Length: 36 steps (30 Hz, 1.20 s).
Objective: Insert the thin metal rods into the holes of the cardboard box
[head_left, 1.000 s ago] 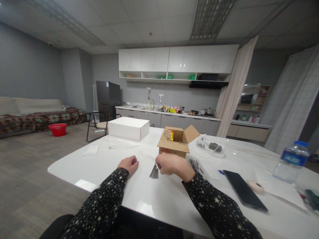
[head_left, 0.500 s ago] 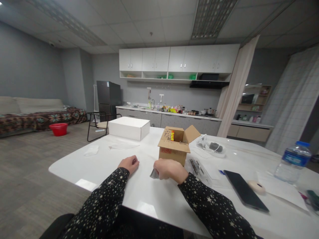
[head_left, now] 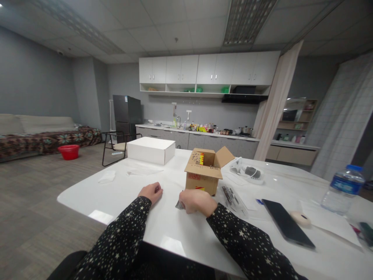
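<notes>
The white bench (head_left: 186,229) fills the lower half of the frame. At its centre stands an open cardboard box (head_left: 204,173), with a white box (head_left: 150,150) further up and left. My right hand (head_left: 196,201), just below the cardboard box, is curled and pinches a bundle of thin metal rods (head_left: 179,205) on the bench. My left hand (head_left: 150,192), left of it, rests loosely curled, holding nothing.

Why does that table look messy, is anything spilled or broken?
Nothing looks spilled or broken. The small brown cardboard box just stands with its flaps open, and the right hand grips a bundle of thin grey metal rods on the white table.
</notes>
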### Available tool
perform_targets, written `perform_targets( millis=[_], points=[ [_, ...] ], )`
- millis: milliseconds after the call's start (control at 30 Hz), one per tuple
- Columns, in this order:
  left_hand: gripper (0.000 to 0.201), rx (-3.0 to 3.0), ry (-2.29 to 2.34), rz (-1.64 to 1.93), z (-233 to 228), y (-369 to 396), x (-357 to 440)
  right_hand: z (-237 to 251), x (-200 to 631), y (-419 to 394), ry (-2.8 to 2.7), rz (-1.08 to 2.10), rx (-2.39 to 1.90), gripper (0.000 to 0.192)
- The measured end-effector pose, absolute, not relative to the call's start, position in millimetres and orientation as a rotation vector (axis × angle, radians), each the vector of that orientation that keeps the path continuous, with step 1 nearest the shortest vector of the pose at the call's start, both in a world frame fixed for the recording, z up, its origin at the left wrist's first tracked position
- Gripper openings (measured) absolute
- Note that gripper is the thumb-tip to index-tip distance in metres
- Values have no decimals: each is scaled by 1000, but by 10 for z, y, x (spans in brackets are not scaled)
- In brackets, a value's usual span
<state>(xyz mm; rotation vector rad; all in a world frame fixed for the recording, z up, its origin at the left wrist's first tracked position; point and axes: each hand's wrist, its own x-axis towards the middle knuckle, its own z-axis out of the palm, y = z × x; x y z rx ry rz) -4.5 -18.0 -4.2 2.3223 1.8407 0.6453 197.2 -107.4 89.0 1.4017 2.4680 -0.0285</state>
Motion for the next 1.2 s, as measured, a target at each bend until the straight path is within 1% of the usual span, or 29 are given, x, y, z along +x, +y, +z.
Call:
perform_targets(
  millis=[200, 367, 700, 867, 1100, 1200],
  points=[
    [21, 2336, 1842, 646, -38, -184, -45, 1168, 1990, -1160, 2457, -137, 1399, 25],
    [21, 2338, 1832, 659, -50, -171, -46, 1409, 2169, -1232, 2685, -130, 1413, 19],
    [21, 2330, 1832, 654, -79, -145, -72, 1864, 2647, -1434, 3062, -371, 1624, 8],
    [20, 2326, 1836, 644, -73, -152, -63, 1907, 2895, -1340, 3113, -381, 1865, 6],
    [20, 2330, 1836, 646, -71, -148, -60, 1844, 3098, -1118, 3047, -205, 2131, 9],
    [19, 2331, 1838, 654, -84, -136, -62, 1799, 3106, -1037, 2995, -202, 2196, 10]
  ],
)
